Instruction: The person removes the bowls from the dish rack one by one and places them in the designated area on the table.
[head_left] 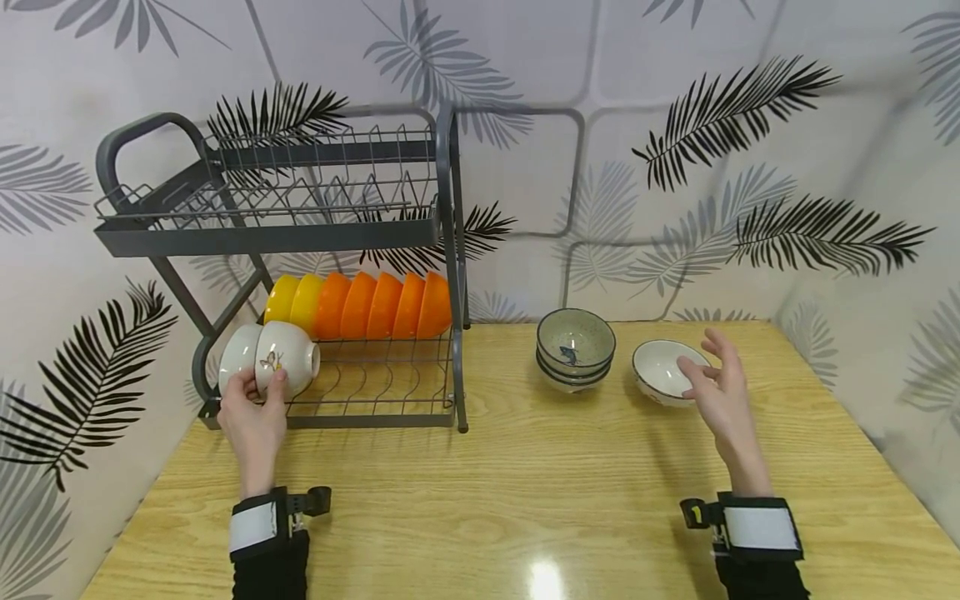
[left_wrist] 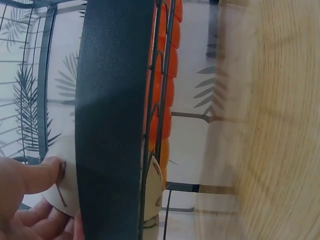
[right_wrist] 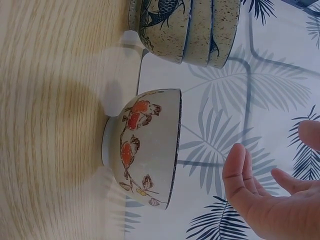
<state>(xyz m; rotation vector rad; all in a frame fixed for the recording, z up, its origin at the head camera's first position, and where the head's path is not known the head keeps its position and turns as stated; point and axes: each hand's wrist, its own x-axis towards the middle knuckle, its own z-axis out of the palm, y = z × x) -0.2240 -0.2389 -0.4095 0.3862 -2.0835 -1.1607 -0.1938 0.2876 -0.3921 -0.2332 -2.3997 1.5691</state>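
On the left of the rack's lower tier, two white bowls stand on their sides, one white bowl (head_left: 288, 360) nested against another white bowl (head_left: 240, 357). My left hand (head_left: 253, 421) grips the front one, thumb on its painted outside. In the left wrist view, the thumb and curled fingers hold a bowl (left_wrist: 67, 192) partly hidden by the rack's dark bar. My right hand (head_left: 722, 396) hovers beside a white bowl (head_left: 663, 371) on the table. The right wrist view shows red birds on that bowl (right_wrist: 147, 145), with the fingers (right_wrist: 234, 172) apart from its rim.
A two-tier grey dish rack (head_left: 270, 242) holds a row of yellow and orange bowls (head_left: 375, 307) on its lower tier; its upper tier is wire. Several speckled bowls (head_left: 573, 342) are stacked between rack and right-hand bowl. A patterned wall (head_left: 525, 192) backs the wooden table (head_left: 480, 500).
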